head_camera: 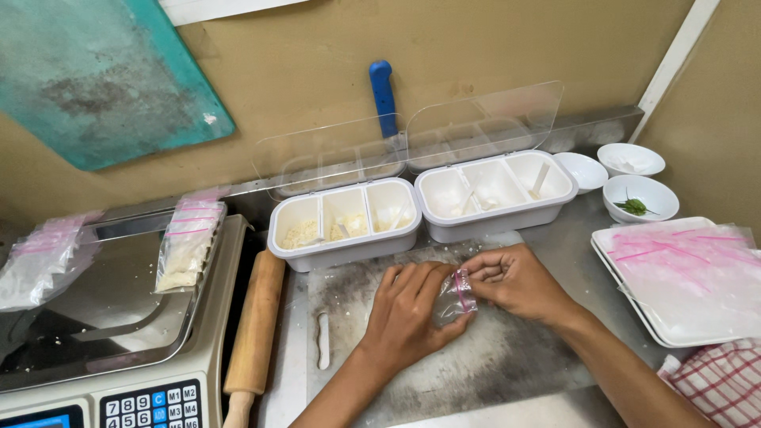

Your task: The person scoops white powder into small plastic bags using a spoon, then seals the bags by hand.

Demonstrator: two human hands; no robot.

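1. Small clear zip bag (453, 299) with a pink seal strip lies on the steel bench (507, 372), just in front of the two white condiment boxes (349, 226).
2. Left hand (408, 313) grasping the bag's body, fingers curled over it.
3. Right hand (515, 279) pinching the pink seal end.
4. Judged light, limp, slippery film; best held at the stiffer seal strip.
5. Wooden rolling pin (255, 325) left of the boxes, a scale (119, 349) beyond; tray of bags (682, 277) to the right.
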